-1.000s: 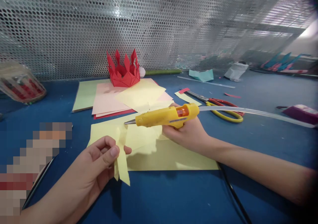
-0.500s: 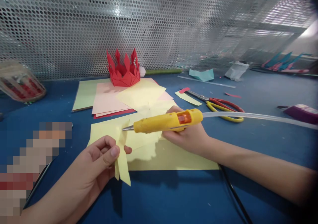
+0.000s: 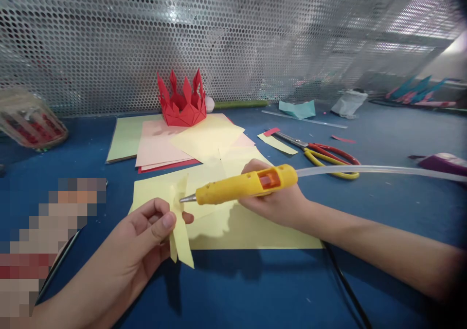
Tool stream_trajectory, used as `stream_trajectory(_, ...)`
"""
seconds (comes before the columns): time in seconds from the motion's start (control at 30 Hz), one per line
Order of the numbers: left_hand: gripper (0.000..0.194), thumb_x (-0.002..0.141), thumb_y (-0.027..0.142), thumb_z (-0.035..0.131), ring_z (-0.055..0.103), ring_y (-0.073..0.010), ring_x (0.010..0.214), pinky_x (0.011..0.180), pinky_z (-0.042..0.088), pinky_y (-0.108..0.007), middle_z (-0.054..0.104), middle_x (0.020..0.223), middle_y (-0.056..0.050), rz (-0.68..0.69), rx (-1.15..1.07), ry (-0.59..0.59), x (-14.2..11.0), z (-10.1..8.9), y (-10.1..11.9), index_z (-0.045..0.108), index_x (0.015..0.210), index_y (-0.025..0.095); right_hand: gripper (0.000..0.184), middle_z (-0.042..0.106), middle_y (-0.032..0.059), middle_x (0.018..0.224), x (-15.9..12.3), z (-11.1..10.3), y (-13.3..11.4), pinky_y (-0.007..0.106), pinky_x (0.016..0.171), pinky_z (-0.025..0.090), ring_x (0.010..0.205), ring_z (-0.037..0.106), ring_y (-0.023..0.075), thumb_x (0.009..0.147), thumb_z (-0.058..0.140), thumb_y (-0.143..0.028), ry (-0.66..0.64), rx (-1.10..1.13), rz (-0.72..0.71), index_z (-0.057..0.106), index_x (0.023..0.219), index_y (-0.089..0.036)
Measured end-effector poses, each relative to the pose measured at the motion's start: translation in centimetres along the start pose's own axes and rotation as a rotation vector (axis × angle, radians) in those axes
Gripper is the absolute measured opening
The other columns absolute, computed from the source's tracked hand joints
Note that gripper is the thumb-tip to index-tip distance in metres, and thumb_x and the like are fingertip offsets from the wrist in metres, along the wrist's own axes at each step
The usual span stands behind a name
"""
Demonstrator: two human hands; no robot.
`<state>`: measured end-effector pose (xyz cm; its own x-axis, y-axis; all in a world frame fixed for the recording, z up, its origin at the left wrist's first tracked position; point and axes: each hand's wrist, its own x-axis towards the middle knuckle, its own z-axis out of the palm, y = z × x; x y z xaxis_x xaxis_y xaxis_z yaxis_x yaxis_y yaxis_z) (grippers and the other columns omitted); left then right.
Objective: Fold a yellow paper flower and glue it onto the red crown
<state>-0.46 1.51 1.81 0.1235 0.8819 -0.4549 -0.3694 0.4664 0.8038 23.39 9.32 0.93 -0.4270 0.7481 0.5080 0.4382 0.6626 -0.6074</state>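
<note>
- Pinching a narrow, pale-yellow folded-paper piece point(image 3: 183, 241) between thumb and fingers, the left hand point(image 3: 146, 236) is on the near side of the red folded-paper crown point(image 3: 184, 112), well apart from it.
- Wrapped around a yellow plastic glue gun point(image 3: 226, 188), the right hand point(image 3: 282, 210) is also nearer than the crown, off to its right; whether a finger presses the trigger is hidden.
- The folded piece is held up in front of the crown, with two slanted tails hanging below the thumb. The gun's tapered metal nozzle point(image 3: 188, 198) points at its upper part; tip and paper are touching or just apart, I cannot tell which.
- This paper looks very light and springy, crisp along its creases yet easily crushed or bent. A gentle pinch low on the folds, as here, seems best, leaving the upper face free and the fingertips away from the metal.
- The gun seems light, rigid and smooth, probably nose-heavy; its plastic grip is the place to hold, since the nozzle may well be hot. A long, clear, flexible-looking rod point(image 3: 350, 170) trails from its back, to the right of the crown, and could tug on it.
- Nearer than the crown, a large pale-yellow paper sheet point(image 3: 262, 234) lies flat on the blue counter point(image 3: 226, 295); it would likely slide or wrinkle easily.
</note>
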Motion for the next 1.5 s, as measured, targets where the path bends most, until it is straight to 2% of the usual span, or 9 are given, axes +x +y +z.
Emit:
stream_trajectory(0.13, 0.034, 0.058, 0.038, 0.095, 0.063, -0.0139, 0.07, 0.067, 0.061, -0.022, 0.07, 0.076, 0.0, -0.015, -0.014, 0.017, -0.12, 0.37, 0.19, 0.074, 0.081, 0.025, 0.013, 0.057, -0.0027, 0.065, -0.25, -0.06, 0.15, 0.022, 0.049, 0.041, 0.054, 0.053, 0.0117, 0.07, 0.059, -0.019, -0.042, 0.006, -0.031, 0.047, 0.075, -0.023)
stream_trajectory(0.27, 0.037, 0.053, 0.035, 0.098, 0.064, -0.0137, 0.07, 0.064, 0.06, -0.02, 0.071, 0.075, 0.0, -0.017, -0.018, 0.007, -0.14, 0.46, 0.3, 0.074, 0.078, 0.022, 0.014, 0.057, -0.0024, 0.066, -0.17, -0.03, 0.31, 0.023, 0.051, 0.043, 0.056, 0.054, 0.0128, 0.071, 0.057, -0.019, -0.026, -0.005, -0.017, 0.045, 0.076, -0.023)
stream_trajectory(0.4, 0.031, 0.062, 0.036, 0.093, 0.066, -0.0141, 0.075, 0.069, 0.061, -0.02, 0.074, 0.081, -0.001, -0.011, -0.009, 0.003, -0.06, 0.31, 0.19, 0.073, 0.081, 0.022, 0.014, 0.057, -0.0027, 0.066, -0.14, -0.05, 0.31, 0.023, 0.051, 0.041, 0.056, 0.054, 0.0123, 0.073, 0.057, -0.018, -0.015, -0.015, -0.025, 0.045, 0.077, -0.023)
stream_trajectory(0.6, 0.023, 0.07, 0.037, 0.088, 0.071, -0.0215, 0.096, 0.08, 0.061, -0.024, 0.075, 0.094, 0.0, -0.004, -0.029, -0.011, -0.11, 0.0, -0.01, 0.071, 0.079, 0.026, 0.017, 0.056, -0.0037, 0.066, -0.23, -0.11, 0.03, 0.02, 0.049, 0.038, 0.053, 0.051, 0.0094, 0.074, 0.063, -0.02, -0.065, 0.007, -0.113, 0.047, 0.075, -0.022)
stream_trajectory(0.8, 0.026, 0.068, 0.036, 0.09, 0.072, -0.0178, 0.084, 0.073, 0.061, -0.02, 0.075, 0.088, 0.0, 0.0, -0.008, 0.003, -0.05, -0.02, -0.06, 0.075, 0.086, 0.026, 0.015, 0.057, -0.0022, 0.068, -0.39, 0.18, 0.54, 0.022, 0.05, 0.042, 0.056, 0.054, 0.0117, 0.076, 0.059, -0.016, 0.002, -0.01, -0.101, 0.046, 0.079, -0.023)
stream_trajectory(0.93, 0.026, 0.069, 0.036, 0.089, 0.072, -0.0218, 0.092, 0.08, 0.062, -0.025, 0.075, 0.095, -0.002, -0.022, -0.008, -0.002, -0.04, 0.28, 0.08, 0.074, 0.086, 0.024, 0.015, 0.058, -0.0025, 0.068, -0.45, 0.12, 0.46, 0.021, 0.049, 0.042, 0.055, 0.055, 0.0111, 0.076, 0.061, -0.016, -0.021, -0.018, -0.135, 0.048, 0.08, -0.022)
stream_trajectory(1.07, 0.026, 0.067, 0.035, 0.091, 0.073, -0.0228, 0.093, 0.085, 0.062, -0.03, 0.075, 0.093, -0.002, -0.014, -0.03, 0.035, -0.1, 0.36, 0.16, 0.073, 0.082, 0.024, 0.016, 0.057, -0.0031, 0.067, -0.39, 0.04, 0.33, 0.019, 0.048, 0.041, 0.052, 0.054, 0.0093, 0.077, 0.064, -0.02, -0.046, -0.019, -0.183, 0.048, 0.079, -0.022)
stream_trajectory(1.37, 0.024, 0.072, 0.031, 0.088, 0.072, -0.0206, 0.088, 0.081, 0.062, -0.027, 0.074, 0.1, -0.003, -0.038, -0.032, 0.022, -0.27, 0.04, 0.01, 0.071, 0.088, 0.024, 0.017, 0.056, -0.0045, 0.065, -0.24, 0.18, 0.62, 0.019, 0.048, 0.042, 0.053, 0.056, 0.0106, 0.074, 0.055, -0.011, 0.086, -0.067, -0.144, 0.046, 0.083, -0.022)
stream_trajectory(1.5, 0.024, 0.073, 0.034, 0.087, 0.072, -0.0212, 0.091, 0.081, 0.062, -0.027, 0.074, 0.1, -0.003, -0.014, -0.024, 0.023, -0.24, -0.07, -0.18, 0.069, 0.086, 0.024, 0.016, 0.056, -0.0044, 0.065, -0.14, 0.1, 0.59, 0.019, 0.047, 0.043, 0.053, 0.056, 0.0106, 0.074, 0.055, -0.012, 0.08, -0.07, -0.156, 0.046, 0.082, -0.022)
